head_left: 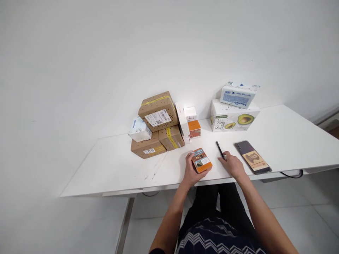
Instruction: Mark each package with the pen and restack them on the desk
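Observation:
Near the table's front edge, my left hand (pixel 192 173) is wrapped round a small orange box (pixel 201 160) with pictures on its top face. To the right of it, my right hand (pixel 233 164) grips a slim black pen (pixel 219 149) near its lower end, and the pen's other end points away from me. A phone (pixel 253 157) in a case with a cartoon picture lies flat to the right of my right hand. Another orange box (pixel 194 129) stands farther back, beside the stacked boxes.
Brown cardboard boxes (pixel 158 111) with yellow tape are stacked at the back left, with a white tissue pack (pixel 140 129) on them. At the back right, a second tissue pack (pixel 237 97) rests on a white avocado box (pixel 233 118). The white table (pixel 111 169) stands against a wall.

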### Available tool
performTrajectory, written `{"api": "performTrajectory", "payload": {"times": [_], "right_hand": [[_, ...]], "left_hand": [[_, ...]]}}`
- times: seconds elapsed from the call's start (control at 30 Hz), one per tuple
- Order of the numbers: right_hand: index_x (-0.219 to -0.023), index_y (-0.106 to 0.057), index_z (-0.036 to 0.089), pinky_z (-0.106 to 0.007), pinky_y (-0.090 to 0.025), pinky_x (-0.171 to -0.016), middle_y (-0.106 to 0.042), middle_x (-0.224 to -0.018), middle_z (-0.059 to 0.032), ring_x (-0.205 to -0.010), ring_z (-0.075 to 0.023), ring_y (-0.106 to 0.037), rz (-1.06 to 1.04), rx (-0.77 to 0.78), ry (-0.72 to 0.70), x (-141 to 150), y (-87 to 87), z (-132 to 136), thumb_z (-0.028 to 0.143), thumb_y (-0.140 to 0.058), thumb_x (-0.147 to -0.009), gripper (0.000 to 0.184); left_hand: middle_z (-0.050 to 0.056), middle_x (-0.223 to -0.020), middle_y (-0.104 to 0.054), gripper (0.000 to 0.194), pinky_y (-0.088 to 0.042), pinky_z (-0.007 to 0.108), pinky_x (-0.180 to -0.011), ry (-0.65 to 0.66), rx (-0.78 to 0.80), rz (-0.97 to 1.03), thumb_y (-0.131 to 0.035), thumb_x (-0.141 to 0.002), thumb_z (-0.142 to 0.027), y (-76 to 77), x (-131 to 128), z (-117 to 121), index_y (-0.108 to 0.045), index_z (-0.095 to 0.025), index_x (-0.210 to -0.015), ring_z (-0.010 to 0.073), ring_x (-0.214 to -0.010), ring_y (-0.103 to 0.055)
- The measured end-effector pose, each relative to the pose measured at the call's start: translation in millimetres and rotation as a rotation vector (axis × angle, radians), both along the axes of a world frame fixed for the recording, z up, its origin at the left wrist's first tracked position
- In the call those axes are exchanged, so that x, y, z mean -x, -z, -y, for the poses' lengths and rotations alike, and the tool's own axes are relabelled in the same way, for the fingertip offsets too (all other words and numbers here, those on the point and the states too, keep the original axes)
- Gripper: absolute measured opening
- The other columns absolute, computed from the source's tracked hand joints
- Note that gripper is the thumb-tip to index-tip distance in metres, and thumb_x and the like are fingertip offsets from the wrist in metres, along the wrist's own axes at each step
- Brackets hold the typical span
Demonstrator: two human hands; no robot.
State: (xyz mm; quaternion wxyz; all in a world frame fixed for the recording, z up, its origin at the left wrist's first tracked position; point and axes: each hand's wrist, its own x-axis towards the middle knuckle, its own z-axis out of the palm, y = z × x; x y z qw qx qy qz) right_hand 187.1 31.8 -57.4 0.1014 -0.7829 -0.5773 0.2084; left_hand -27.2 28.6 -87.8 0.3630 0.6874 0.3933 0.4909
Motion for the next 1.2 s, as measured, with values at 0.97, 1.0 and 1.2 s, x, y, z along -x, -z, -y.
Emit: {"api": "performTrajectory", "payload": {"times": [0.97,1.0,1.2], "right_hand": [[-0.112,-0.064,0.020,-0.039,-0.055,-0.074,-0.071,-0.104,-0.0101,-0.080,-0.0235,-0.067,-1.266,-0.284,0.589,-45,-41.9,70,0.052,-0.061,-0.069,0.054],[-0.111,-0.065,0.019,-0.039,-0.056,-0.073,-0.071,-0.105,-0.0118,-0.082,-0.0247,-0.068,-1.478,-0.216,0.573,-33,-51.0,75,0.053,-0.057,-0.072,0.053],[-0.108,-0.067,0.016,-0.041,-0.057,-0.072,-0.074,-0.097,-0.0137,-0.081,-0.0265,-0.070,-2.119,0.220,0.369,38,-78.5,93,0.053,-0.049,-0.082,0.048]], "left_hand": [[0.016,-0.140,-0.042,0.105,-0.038,0.053,-0.107,0.104,0.286,0.246,-0.084,-0.061,-0.037,-20.0,-3,7,-0.015,-0.025,-0.140,0.0305,-0.127,-0.048],[0.016,-0.140,-0.042,0.105,-0.038,0.053,-0.107,0.106,0.283,0.247,-0.084,-0.061,-0.037,-19.4,-3,7,-0.015,-0.024,-0.140,0.0301,-0.127,-0.048],[0.015,-0.138,-0.046,0.115,-0.034,0.054,-0.109,0.053,0.226,0.166,-0.086,-0.057,-0.035,-7.7,-2,4,-0.010,-0.024,-0.143,0.0298,-0.127,-0.048]]}}
